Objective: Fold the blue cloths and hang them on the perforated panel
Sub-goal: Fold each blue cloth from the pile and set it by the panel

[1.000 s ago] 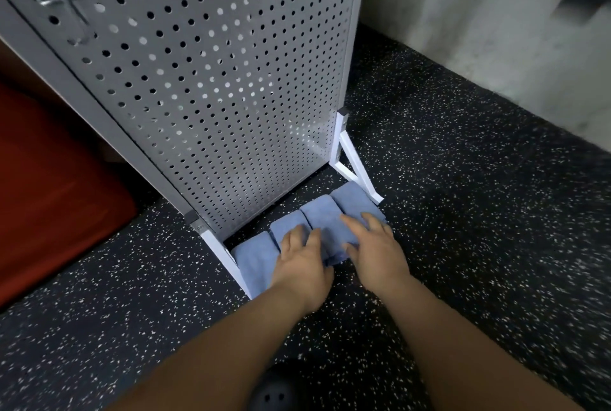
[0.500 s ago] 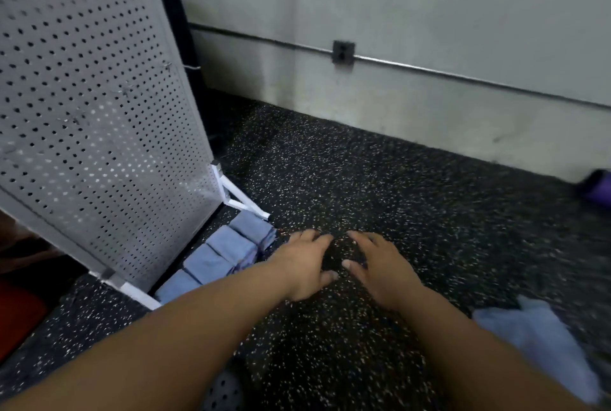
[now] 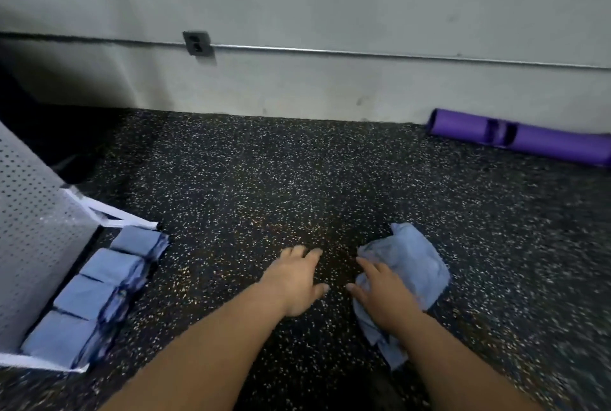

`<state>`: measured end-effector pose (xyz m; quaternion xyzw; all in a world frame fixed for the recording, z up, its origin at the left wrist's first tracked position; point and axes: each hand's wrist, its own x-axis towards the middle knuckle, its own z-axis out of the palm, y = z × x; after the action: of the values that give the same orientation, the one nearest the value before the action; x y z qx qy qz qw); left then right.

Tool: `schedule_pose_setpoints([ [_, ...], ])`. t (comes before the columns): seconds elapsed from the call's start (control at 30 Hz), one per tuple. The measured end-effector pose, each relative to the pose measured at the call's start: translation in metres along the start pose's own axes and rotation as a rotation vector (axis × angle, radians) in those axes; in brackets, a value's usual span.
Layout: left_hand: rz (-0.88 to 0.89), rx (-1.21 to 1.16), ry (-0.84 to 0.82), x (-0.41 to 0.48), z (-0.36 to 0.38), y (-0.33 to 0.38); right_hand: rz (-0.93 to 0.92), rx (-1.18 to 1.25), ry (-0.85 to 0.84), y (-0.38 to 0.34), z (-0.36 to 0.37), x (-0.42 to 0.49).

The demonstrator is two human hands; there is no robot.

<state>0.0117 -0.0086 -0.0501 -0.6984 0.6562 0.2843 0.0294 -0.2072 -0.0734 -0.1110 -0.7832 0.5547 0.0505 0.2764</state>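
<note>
While four folded blue cloths [image 3: 99, 281] lie in a row on the floor [image 3: 264, 179] at the foot of the perforated panel [image 3: 33, 245], each touching the next, one more blue cloth [image 3: 413, 261] is seen crumpled and unfolded, well apart from them to the right. The right hand [image 3: 385, 298] is laid on the near left part of this cloth, its fingers [image 3: 367, 265] spread and fairly straight. As far as can be judged, nothing is clenched. The left hand [image 3: 294, 281] is held near it over the bare floor, with fingers relaxed, and nothing is grasped by it. The step in hand is judged to be the folding of this loose cloth; on the part of the panel that is shown, none is hung. For the next move the cloth must be spread flat by both hands — corners found, wrinkles pressed out — before one edge is brought over the other.
</note>
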Motion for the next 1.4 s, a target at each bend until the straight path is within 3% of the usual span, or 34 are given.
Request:
schedule_pose_setpoints([
  [0.2,-0.042,-0.201,-0.034,0.025,0.075,0.017,0.150,0.041,-0.089,0.086,0.048,-0.015],
  [0.4,-0.001,-0.130,-0.105,0.046,0.124,0.013,0.254,-0.032,-0.162,0.136,0.077,-0.004],
  [0.63,0.038,0.017,-0.149,0.082,0.139,0.015,0.316,-0.073,-0.148,0.131,0.113,0.011],
  [0.73,0.030,0.023,-0.152,0.092,0.144,0.018,0.373,-0.095,-0.076,0.127,0.120,0.017],
  [0.97,0.005,0.021,-0.166,0.103,0.151,0.017,0.480,-0.036,-0.082,0.130,0.114,0.040],
  [1.1,0.004,0.013,-0.150,0.103,0.149,0.020,0.517,-0.028,0.024,0.125,0.108,0.040],
  [1.27,0.040,-0.008,-0.109,0.102,0.142,0.025,0.484,0.061,0.355,0.125,0.080,0.030],
  [1.4,0.082,-0.024,-0.064,0.098,0.125,0.030,0.435,0.149,0.483,0.124,0.032,0.029],
])
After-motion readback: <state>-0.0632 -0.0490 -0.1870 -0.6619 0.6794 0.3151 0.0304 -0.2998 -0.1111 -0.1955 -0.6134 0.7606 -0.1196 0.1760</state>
